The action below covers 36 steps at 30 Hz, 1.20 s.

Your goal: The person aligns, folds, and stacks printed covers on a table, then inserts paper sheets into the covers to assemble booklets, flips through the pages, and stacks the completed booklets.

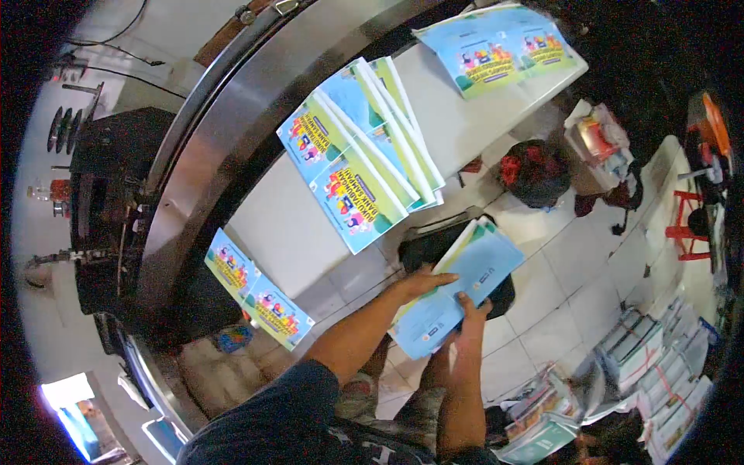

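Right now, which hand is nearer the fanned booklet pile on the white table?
Left. In view, the left hand is below and right of the pile; the right hand is farther down and right.

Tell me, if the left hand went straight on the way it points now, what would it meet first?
Probably the blue printed covers: the left hand already touches them and points across them. Past their far edge I see tiled floor, apparently lower, though depth is unclear.
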Motion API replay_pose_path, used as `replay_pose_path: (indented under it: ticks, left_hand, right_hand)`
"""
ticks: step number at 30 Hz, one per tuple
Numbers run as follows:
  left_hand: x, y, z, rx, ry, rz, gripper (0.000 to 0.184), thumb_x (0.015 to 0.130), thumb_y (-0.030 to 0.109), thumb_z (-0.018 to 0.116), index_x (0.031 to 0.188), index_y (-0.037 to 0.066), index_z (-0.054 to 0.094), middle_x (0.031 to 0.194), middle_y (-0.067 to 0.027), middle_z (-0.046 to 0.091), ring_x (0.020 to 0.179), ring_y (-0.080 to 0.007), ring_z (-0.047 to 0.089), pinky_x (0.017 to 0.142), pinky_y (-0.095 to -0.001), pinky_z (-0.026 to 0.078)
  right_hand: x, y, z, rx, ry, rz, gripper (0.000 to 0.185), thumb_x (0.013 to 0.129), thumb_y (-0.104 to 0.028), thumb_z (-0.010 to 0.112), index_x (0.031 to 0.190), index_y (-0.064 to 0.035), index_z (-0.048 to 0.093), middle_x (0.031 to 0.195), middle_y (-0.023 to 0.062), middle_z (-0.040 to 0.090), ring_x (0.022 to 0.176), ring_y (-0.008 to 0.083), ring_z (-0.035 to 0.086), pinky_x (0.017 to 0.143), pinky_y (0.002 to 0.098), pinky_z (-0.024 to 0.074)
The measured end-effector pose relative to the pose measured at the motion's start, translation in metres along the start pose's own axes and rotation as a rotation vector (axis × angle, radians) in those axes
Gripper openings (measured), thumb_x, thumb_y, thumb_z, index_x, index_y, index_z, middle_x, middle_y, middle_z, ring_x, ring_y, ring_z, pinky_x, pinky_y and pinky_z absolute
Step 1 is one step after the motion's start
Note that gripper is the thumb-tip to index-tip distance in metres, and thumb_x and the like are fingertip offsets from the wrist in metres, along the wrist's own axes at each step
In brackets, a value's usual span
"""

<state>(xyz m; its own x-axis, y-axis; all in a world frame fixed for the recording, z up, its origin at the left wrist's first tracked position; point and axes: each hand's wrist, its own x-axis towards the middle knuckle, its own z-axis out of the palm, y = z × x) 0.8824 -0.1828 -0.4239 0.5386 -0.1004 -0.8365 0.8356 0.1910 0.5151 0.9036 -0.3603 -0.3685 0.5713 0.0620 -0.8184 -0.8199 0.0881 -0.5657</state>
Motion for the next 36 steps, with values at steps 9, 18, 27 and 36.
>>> replay_pose_path:
  ticks: [9, 18, 27, 36]
  left_hand:
    - [-0.126, 0.035, 0.043, 0.003, -0.075, -0.030, 0.096, 0.065, 0.054, 0.082, 0.132, -0.006, 0.048, 0.123, -0.0213, 0.060, 0.105, -0.0272, 0.062, 0.092, -0.0388, 0.048]
    - [-0.265, 0.073, 0.072, -0.662, 0.200, 0.347, 0.054, 0.075, 0.015, 0.081, 0.120, 0.001, 0.058, 0.108, -0.0118, 0.066, 0.096, -0.0213, 0.064, 0.085, -0.0358, 0.052]
    - [-0.231, 0.069, 0.084, -1.003, 0.651, 0.534, 0.064, 0.065, 0.010, 0.077, 0.124, -0.001, 0.052, 0.108, -0.0112, 0.064, 0.096, -0.0260, 0.064, 0.088, -0.0411, 0.052]
    - [-0.177, 0.163, 0.165, -1.376, 0.654, 0.425, 0.085, 0.071, 0.040, 0.072, 0.137, 0.000, 0.036, 0.125, -0.0156, 0.050, 0.112, -0.0326, 0.053, 0.091, -0.0472, 0.048]
  right_hand:
    - [-0.095, -0.079, -0.019, 0.105, -0.278, 0.076, 0.063, 0.074, -0.012, 0.073, 0.130, -0.0035, 0.044, 0.114, 0.0125, 0.059, 0.103, 0.0282, 0.060, 0.090, 0.0418, 0.0508]
    - [-0.154, -0.170, 0.008, -0.750, -0.660, -0.209, 0.080, 0.083, -0.024, 0.075, 0.143, -0.0005, 0.028, 0.128, 0.0169, 0.053, 0.118, 0.0275, 0.051, 0.103, 0.0422, 0.0411]
    - [0.151, -0.483, 0.165, -1.102, 0.005, -1.266, 0.104, 0.061, -0.053, 0.082, 0.134, 0.0067, 0.039, 0.129, 0.0276, 0.051, 0.122, 0.0389, 0.049, 0.102, 0.0454, 0.0401]
    - [0.287, -0.607, 0.162, -0.841, -0.382, -0.567, 0.048, 0.080, -0.031, 0.076, 0.112, 0.0035, 0.063, 0.104, 0.0141, 0.068, 0.089, 0.0211, 0.065, 0.080, 0.0355, 0.0524]
